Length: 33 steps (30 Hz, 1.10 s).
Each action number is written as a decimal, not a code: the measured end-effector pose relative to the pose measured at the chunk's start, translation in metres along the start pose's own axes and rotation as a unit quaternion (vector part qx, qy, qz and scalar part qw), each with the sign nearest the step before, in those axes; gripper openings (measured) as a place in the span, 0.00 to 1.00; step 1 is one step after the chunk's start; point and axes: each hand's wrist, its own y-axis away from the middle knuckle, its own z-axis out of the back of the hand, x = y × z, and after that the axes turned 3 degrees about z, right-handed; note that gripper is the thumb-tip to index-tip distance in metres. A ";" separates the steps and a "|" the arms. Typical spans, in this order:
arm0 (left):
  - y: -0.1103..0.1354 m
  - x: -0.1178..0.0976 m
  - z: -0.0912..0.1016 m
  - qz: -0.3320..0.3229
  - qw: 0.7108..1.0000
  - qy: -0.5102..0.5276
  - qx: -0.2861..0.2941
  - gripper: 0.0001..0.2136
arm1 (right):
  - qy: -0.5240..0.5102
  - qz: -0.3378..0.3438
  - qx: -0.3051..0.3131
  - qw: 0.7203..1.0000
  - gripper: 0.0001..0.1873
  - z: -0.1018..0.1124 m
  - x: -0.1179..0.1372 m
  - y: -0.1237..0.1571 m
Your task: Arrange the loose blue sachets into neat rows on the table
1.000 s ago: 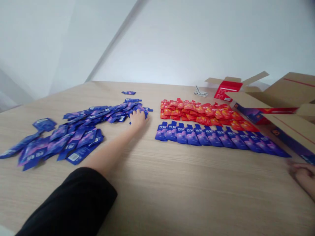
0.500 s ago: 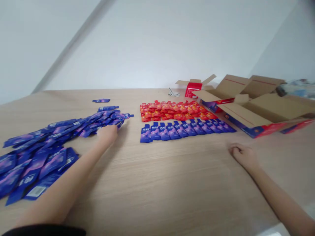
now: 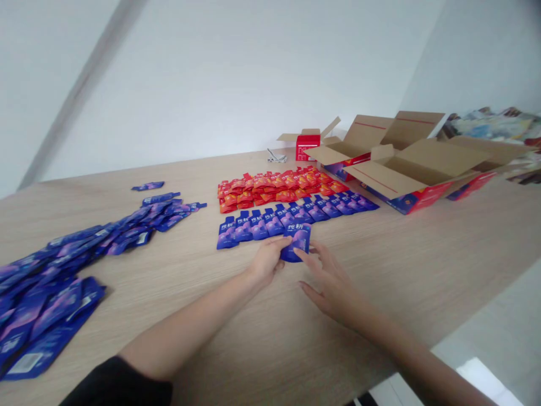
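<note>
My left hand [image 3: 266, 260] and my right hand [image 3: 327, 276] meet near the middle of the wooden table [image 3: 262, 338], both pinching one blue-purple sachet [image 3: 297, 239]. The sachet sits just in front of a neat row of blue-purple sachets [image 3: 291, 217]. Behind that row lies a block of red-orange sachets [image 3: 274, 189]. A loose heap of blue-purple sachets [image 3: 71, 259] spreads over the left of the table, away from both hands.
Open cardboard boxes with red and blue sides [image 3: 397, 163] stand at the back right. A small red open carton [image 3: 307, 144] and a small grey item [image 3: 275, 157] lie by the wall. The table's edge runs at lower right, with pale floor [image 3: 499, 349] beyond.
My left hand left the loose heap and came to the middle carrying a sachet. My right hand moved in from the right and took hold of the same sachet. The view swung right.
</note>
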 end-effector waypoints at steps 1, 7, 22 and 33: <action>0.002 0.001 -0.003 0.004 1.000 0.012 0.011 0.12 | 0.037 0.002 -0.019 0.999 0.33 -0.002 0.000 0.000; 0.016 0.006 0.013 0.004 1.000 0.005 0.010 0.16 | 0.108 0.056 -0.054 0.991 0.24 -0.006 -0.014 -0.021; 0.025 -0.008 0.224 -0.124 0.904 -0.351 -0.212 0.23 | -0.080 0.250 -0.020 0.965 0.26 -0.126 0.018 -0.151; 0.014 0.017 0.254 -0.118 0.816 -0.508 -0.249 0.21 | 0.022 0.196 0.075 0.978 0.28 -0.220 0.027 -0.154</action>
